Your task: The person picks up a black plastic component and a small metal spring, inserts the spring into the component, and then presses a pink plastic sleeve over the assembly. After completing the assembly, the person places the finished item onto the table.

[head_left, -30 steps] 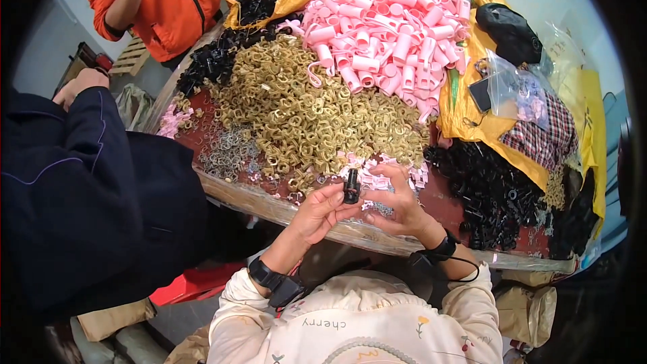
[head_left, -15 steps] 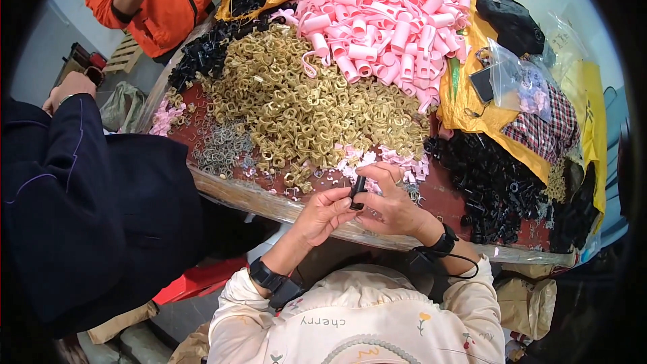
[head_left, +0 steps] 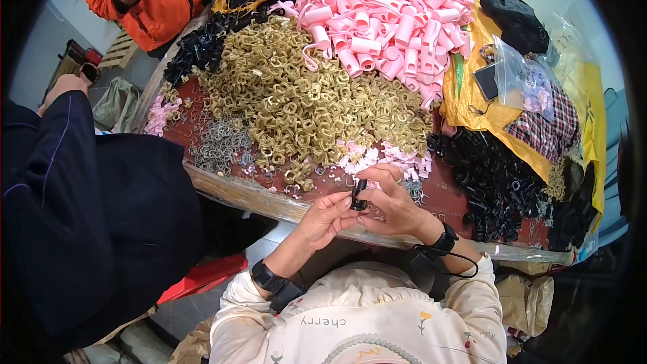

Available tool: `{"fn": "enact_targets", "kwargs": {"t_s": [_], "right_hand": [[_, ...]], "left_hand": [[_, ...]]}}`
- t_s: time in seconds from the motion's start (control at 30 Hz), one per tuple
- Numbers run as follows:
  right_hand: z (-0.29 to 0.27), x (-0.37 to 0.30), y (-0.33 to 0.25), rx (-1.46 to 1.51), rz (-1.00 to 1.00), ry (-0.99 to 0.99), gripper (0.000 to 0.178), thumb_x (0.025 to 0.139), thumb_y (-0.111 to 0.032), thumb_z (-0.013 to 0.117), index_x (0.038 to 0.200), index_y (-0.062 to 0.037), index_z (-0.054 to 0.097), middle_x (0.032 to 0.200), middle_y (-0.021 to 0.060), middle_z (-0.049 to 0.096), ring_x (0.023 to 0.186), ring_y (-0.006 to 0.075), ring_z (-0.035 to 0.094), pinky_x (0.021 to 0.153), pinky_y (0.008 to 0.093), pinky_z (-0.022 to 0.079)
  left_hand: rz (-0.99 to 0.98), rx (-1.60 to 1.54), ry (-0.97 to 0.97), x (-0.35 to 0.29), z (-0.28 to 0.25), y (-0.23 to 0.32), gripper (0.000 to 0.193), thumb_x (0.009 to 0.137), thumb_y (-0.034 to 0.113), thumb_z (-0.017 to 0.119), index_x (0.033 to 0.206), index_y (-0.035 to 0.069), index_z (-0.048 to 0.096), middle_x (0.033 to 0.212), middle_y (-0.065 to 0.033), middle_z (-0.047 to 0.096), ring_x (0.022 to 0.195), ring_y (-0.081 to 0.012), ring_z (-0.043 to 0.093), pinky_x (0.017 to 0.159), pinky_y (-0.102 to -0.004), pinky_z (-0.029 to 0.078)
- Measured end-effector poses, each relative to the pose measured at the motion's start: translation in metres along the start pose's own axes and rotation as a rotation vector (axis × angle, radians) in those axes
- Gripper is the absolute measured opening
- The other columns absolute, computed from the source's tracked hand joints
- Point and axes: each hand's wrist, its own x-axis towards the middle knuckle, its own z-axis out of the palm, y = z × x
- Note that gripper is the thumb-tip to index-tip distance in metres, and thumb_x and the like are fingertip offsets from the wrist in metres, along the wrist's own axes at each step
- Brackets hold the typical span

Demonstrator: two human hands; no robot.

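Note:
A small black elongated plastic part is held between my two hands just above the table's near edge. My left hand is closed on its left side with thumb and fingers. From the right, my right hand also grips the part, its index finger bent over the top end. The finer shape of the part is hidden by the fingers. Small pink plastic pieces lie just beyond my hands, and behind them rises a big pile of gold-coloured ring-like pieces.
Pink plastic tubes are heaped at the far side. Grey metal clips lie left; black plastic parts lie right beside a yellow sack. A person in dark clothing stands close at left, another in orange farther off.
Both hands keep hold of the black part and stay in almost the same place. The part looks slightly turned between the fingers. The dark-clothed person's arm has shifted slightly to the left.

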Motion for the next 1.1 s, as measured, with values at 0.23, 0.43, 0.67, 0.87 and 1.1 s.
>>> {"fn": "enact_targets", "kwargs": {"t_s": [0.23,0.43,0.67,0.87,1.1], "right_hand": [[-0.006,-0.001,0.004,0.006,-0.106,-0.044,0.031,0.054,-0.016,0.067,0.081,-0.0124,0.053,0.104,0.0064,0.045,0.098,0.0243,0.041,0.078,0.0351,0.027],[-0.013,-0.002,0.004,0.085,0.009,-0.027,0.028,0.059,-0.017,0.066,0.083,-0.0103,0.054,0.105,0.0080,0.046,0.097,0.0264,0.042,0.079,0.0356,0.030],[-0.057,-0.063,0.034,-0.158,0.494,-0.062,0.022,0.068,-0.013,0.060,0.087,-0.0054,0.053,0.094,0.0097,0.049,0.086,0.0271,0.048,0.075,0.0350,0.037],[-0.035,-0.119,0.034,-0.270,0.649,-0.147,0.021,0.071,-0.011,0.058,0.088,-0.0046,0.048,0.083,0.0132,0.046,0.074,0.0314,0.049,0.063,0.0380,0.041],[-0.031,-0.111,0.040,-0.250,0.638,-0.115,0.018,0.073,-0.010,0.056,0.085,-0.0026,0.046,0.081,0.0157,0.046,0.070,0.0347,0.049,0.058,0.0381,0.041]], "left_hand": [[0.020,-0.014,-0.010,-0.002,0.006,0.001,0.027,0.085,0.012,0.048,0.109,-0.002,0.047,0.101,-0.0130,0.055,0.093,-0.0240,0.056,0.081,-0.0327,0.048],[-0.009,-0.001,0.049,-0.001,0.008,0.004,0.024,0.085,0.012,0.048,0.105,-0.002,0.048,0.100,-0.0133,0.056,0.093,-0.0247,0.056,0.080,-0.0325,0.048],[-0.040,-0.008,0.150,0.001,-0.002,0.013,0.021,0.084,0.012,0.049,0.100,-0.002,0.050,0.096,-0.0137,0.057,0.092,-0.0254,0.057,0.078,-0.0322,0.050],[-0.053,0.031,0.158,0.011,0.005,0.003,0.021,0.085,0.011,0.048,0.099,-0.003,0.050,0.095,-0.0146,0.058,0.090,-0.0251,0.058,0.076,-0.0315,0.051],[-0.068,0.059,0.126,0.013,0.018,-0.006,0.020,0.085,0.012,0.048,0.099,-0.003,0.050,0.094,-0.0147,0.058,0.090,-0.0247,0.058,0.076,-0.0313,0.051]]}}
